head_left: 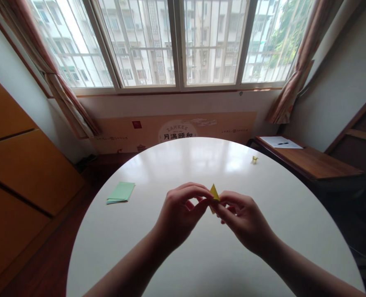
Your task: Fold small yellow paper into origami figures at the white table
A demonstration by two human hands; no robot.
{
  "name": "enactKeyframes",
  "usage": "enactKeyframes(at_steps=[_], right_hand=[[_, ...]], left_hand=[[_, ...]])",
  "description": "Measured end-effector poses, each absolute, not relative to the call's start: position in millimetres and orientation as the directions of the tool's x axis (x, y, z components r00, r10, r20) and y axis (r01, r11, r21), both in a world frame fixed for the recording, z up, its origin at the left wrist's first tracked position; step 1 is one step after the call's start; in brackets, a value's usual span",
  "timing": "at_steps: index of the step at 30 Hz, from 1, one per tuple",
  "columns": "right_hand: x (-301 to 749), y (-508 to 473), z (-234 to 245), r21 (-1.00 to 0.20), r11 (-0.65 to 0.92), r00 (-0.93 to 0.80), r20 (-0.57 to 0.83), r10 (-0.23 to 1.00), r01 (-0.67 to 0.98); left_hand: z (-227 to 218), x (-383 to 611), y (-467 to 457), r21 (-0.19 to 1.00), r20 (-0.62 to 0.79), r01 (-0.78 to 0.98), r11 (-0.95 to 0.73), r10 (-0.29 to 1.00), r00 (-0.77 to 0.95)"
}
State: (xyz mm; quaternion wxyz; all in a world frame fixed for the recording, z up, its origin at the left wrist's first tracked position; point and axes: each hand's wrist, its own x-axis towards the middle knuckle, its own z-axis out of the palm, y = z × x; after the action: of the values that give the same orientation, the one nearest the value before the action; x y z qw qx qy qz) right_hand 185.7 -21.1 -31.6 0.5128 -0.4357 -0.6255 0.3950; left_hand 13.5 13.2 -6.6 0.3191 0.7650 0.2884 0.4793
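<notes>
Between my two hands is a small piece of folded yellow paper (214,192), held above the white round table (198,264). One pointed tip of it sticks up, and a bit more yellow shows below the fingers. My left hand (185,206) pinches its left side with thumb and index finger. From the other side, my right hand (241,212) grips it, the thumb pressed against the paper near the left fingertips. The fingers cover most of the paper, so its full shape is hidden.
A stack of light green paper sheets (121,192) lies at the table's left. Near the far right edge sits a tiny yellow folded paper figure (255,159). Beyond the table, a wooden desk (328,159) holds white paper (272,142) and a pen (283,143). A barred window fills the back.
</notes>
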Motion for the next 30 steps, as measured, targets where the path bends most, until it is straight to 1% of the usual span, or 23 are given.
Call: enactKeyframes(at_steps=[4,11,17,23,30], right_hand=[[186,-21,-29,-0.980,0.199,-0.140,0.199,0.970,-0.009],[189,-22,-25,-0.980,0.165,-0.213,0.186,0.959,-0.110],[190,-21,-24,-0.975,0.162,-0.266,0.199,0.943,-0.152],[190,-18,-27,-0.976,0.160,-0.261,0.195,0.945,-0.148],[188,-16,-32,-0.979,0.099,-0.253,0.143,0.957,-0.180]], left_hand=[[-3,11,13,0.721,0.592,0.105,-0.685,0.688,0.419],[1,5,15,0.587,0.656,0.155,-0.795,0.579,0.484],[1,2,16,0.509,0.702,0.199,-0.837,0.538,0.466],[2,2,17,0.454,0.713,0.200,-0.868,0.488,0.504],[2,-1,18,0.457,0.658,0.206,-0.865,0.485,0.576]])
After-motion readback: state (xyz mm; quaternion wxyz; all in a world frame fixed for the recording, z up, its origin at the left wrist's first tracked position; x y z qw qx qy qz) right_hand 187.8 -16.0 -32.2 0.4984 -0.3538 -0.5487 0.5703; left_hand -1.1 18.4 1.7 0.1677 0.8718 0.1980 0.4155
